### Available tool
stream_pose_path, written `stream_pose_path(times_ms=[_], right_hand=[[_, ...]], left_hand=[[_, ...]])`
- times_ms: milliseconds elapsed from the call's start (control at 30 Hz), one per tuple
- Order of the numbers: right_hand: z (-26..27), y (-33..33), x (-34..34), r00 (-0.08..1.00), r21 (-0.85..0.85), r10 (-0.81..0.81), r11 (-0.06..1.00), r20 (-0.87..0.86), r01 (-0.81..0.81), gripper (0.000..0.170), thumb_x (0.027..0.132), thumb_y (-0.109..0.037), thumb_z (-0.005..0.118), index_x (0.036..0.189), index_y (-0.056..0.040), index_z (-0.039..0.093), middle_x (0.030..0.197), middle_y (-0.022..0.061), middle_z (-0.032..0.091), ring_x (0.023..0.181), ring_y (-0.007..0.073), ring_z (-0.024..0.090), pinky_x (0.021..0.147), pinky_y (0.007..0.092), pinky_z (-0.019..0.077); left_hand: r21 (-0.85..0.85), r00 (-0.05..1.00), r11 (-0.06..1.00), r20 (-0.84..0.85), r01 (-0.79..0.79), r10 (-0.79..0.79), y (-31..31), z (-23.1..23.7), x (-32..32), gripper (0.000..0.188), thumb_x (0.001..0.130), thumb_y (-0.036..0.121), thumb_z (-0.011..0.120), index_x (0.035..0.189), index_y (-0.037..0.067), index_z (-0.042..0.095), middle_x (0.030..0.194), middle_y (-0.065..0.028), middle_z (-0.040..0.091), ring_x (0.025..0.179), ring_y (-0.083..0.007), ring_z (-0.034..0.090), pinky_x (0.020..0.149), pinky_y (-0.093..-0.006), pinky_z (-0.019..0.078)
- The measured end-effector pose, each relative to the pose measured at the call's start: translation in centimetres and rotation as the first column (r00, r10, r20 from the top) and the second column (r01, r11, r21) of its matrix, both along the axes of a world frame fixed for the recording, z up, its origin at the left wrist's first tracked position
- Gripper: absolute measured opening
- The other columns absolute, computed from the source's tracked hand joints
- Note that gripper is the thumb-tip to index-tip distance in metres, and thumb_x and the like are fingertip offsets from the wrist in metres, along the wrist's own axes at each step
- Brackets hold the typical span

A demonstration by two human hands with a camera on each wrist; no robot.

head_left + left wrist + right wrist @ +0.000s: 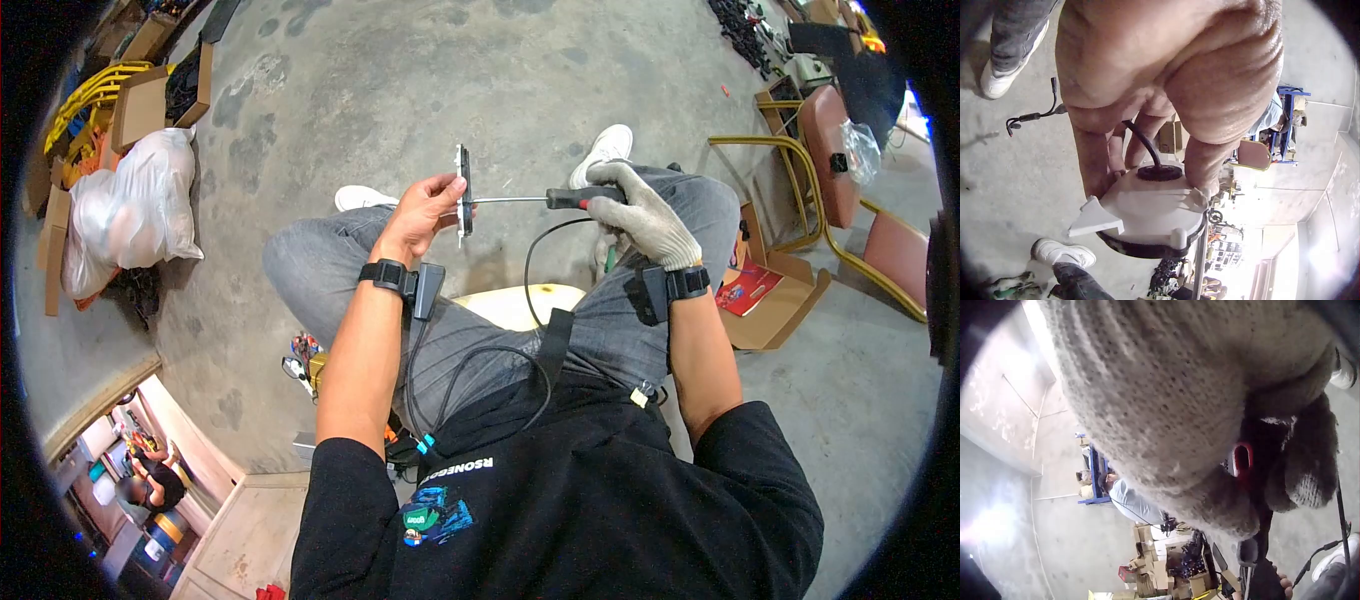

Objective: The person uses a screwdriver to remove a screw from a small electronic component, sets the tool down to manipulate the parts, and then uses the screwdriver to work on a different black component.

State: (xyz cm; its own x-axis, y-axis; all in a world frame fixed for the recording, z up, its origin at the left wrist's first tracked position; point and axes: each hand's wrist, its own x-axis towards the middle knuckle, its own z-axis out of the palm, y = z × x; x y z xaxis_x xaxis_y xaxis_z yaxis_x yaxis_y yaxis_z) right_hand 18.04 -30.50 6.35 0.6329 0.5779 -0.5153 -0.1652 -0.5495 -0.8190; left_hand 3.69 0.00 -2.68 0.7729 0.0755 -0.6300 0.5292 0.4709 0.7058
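Note:
My bare left hand (422, 216) pinches the edges of a thin part (464, 200) held upright on its side. The left wrist view shows it as a rounded white housing (1147, 209) with a black rim and a black cable through a grommet, between thumb and fingers of the hand (1166, 75). In a knitted glove, my right hand (645, 218) grips the black and red handle of a screwdriver-like tool (566, 198). Its metal shaft points left and reaches the part; whether the tip touches is hidden. In the right wrist view the glove (1166, 406) covers much of the handle (1261, 450).
White bags (140, 205) and boxes lie at the left, a chair (828, 150) and an open carton (785, 310) at the right. A black cable (530, 265) hangs between my legs, above a pale yellow surface (530, 303). Other people are visible farther off.

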Motion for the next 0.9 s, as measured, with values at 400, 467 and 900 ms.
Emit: stream_pose_path(times_ms=[400, 467, 900], right_hand=[[-0.3, 0.1, 0.1, 1.000, -0.007, 0.000, 1.000, 0.000, 0.000, 0.052, 0.093, -0.034, 0.067, 0.130, 0.0009, 0.058, 0.105, 0.0088, 0.064, 0.091, 0.0160, 0.062, 0.083, 0.0288, 0.0493], [-0.9, 0.0, 0.2, 1.000, 0.025, -0.023, 0.999, 0.008, 0.022, 0.052, 0.092, -0.032, 0.068, 0.131, 0.0015, 0.057, 0.105, 0.0087, 0.065, 0.091, 0.0164, 0.062, 0.083, 0.0290, 0.0494], [0.5, 0.6, 0.0, 1.000, 0.013, -0.013, 1.000, 0.000, 0.013, 0.048, 0.091, -0.027, 0.067, 0.130, -0.0005, 0.058, 0.095, 0.0058, 0.062, 0.083, 0.0126, 0.059, 0.074, 0.0257, 0.0479]], left_hand=[[0.003, 1.000, 1.000, -0.007, 0.004, -0.004, 0.0, 0.2, 0.0, 0.054, 0.096, 0.035, 0.073, 0.130, -0.004, 0.058, 0.107, -0.0075, 0.067, 0.094, -0.0195, 0.070, 0.084, -0.0347, 0.0570], [0.008, 1.000, 1.000, -0.011, -0.002, 0.002, 0.0, 0.2, 0.0, 0.054, 0.095, 0.035, 0.073, 0.130, -0.004, 0.058, 0.107, -0.0074, 0.067, 0.094, -0.0196, 0.070, 0.084, -0.0348, 0.0570], [0.002, 1.000, 1.000, -0.015, 0.009, -0.009, 0.0, -0.1, 0.0, 0.053, 0.096, 0.034, 0.073, 0.130, -0.004, 0.058, 0.107, -0.0075, 0.067, 0.094, -0.0199, 0.070, 0.085, -0.0356, 0.0573]])
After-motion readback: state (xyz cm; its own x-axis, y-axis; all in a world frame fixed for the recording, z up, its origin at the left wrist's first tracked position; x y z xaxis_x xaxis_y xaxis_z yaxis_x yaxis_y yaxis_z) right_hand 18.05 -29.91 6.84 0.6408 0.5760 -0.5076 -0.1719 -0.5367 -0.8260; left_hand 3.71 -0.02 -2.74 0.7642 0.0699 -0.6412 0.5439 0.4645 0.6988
